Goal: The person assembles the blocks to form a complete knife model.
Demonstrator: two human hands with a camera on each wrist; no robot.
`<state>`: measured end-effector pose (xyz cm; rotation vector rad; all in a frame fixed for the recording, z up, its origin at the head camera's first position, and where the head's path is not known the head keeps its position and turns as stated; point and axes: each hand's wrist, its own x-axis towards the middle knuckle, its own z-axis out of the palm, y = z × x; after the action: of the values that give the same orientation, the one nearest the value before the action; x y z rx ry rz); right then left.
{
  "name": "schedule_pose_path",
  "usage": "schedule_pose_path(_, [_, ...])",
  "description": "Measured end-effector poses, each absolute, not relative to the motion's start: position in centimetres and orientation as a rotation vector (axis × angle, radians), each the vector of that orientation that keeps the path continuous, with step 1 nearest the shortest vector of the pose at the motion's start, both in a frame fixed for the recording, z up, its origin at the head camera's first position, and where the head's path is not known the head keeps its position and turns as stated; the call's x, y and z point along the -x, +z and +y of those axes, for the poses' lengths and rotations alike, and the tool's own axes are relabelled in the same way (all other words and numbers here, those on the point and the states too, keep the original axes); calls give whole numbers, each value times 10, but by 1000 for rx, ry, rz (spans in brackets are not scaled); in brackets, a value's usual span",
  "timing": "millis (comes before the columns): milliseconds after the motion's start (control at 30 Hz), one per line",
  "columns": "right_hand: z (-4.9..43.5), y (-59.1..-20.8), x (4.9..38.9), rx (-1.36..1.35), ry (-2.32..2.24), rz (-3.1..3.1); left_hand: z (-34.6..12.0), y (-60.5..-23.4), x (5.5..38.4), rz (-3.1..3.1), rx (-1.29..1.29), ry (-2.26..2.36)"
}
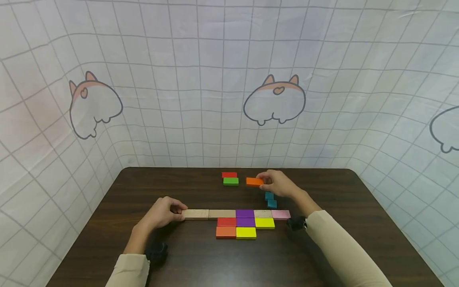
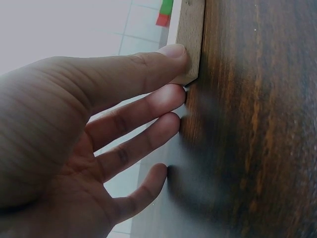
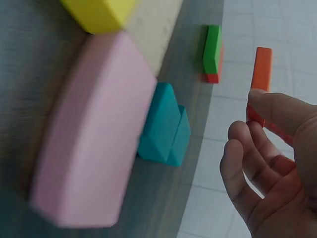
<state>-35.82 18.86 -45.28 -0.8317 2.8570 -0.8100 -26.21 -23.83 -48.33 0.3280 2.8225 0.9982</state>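
Observation:
My left hand point(image 1: 159, 214) pinches the left end of a plain wooden block point(image 1: 196, 215); the thumb presses its near side. That block lies at the left of a row with a second plain block point(image 1: 222, 214), a purple block point(image 1: 245, 213), a paler plain block point(image 1: 263, 214) and a pink block point(image 1: 281, 215). Beyond the row, my right hand point(image 1: 281, 184) grips one end of an orange block point(image 3: 261, 69) between thumb and fingers, above the table. Two teal blocks point(image 1: 269, 195) lie below that hand.
Nearer than the row, red point(image 1: 226, 222), second purple point(image 1: 245, 222) and yellow point(image 1: 264, 223) blocks adjoin it, then orange-red point(image 1: 226, 232) and another yellow block point(image 1: 246, 233). A red block point(image 1: 229, 174) and green block point(image 1: 231, 181) lie farther back. A grid-patterned cloth point(image 1: 201, 87) surrounds the dark table point(image 1: 201, 263).

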Motion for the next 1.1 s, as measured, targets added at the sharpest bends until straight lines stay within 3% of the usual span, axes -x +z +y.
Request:
schedule_pose_path(600, [235,-463,273,855,-878,2894,-239,-485,263,2830,-330,993])
schedule_pose_path(1100, [253,-487,235,869,-967,2755,-237,-485,263,2839,-333,995])
